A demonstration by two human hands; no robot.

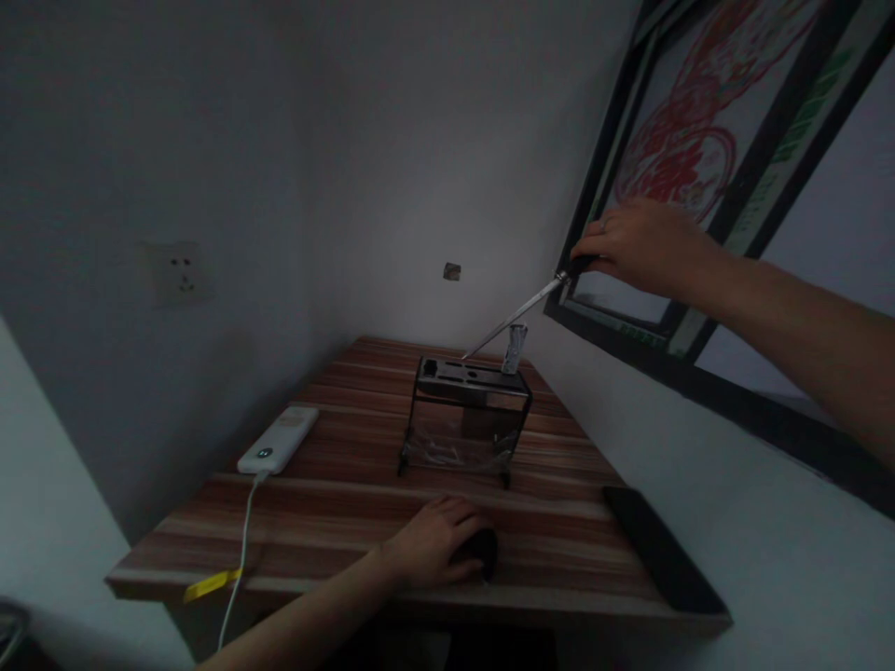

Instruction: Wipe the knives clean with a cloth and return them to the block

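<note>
My right hand is raised at the right, its fingers closed around the dark handle of a sharpening steel. The thin rod slants down to the left, and its tip is at the slotted top of a metal knife rack; I cannot tell if it has entered a slot. A small shiny upright piece stands at the rack's right end. Clear plastic hangs in the rack's lower frame. Near the table's front edge, my left hand rests curled over a rounded black object, whose kind I cannot make out.
The wood-grain table stands against the walls. On its left lies a white power bank with a white cable running off the front edge past a yellow strip. A long black object lies at the right edge. A framed window is on the right.
</note>
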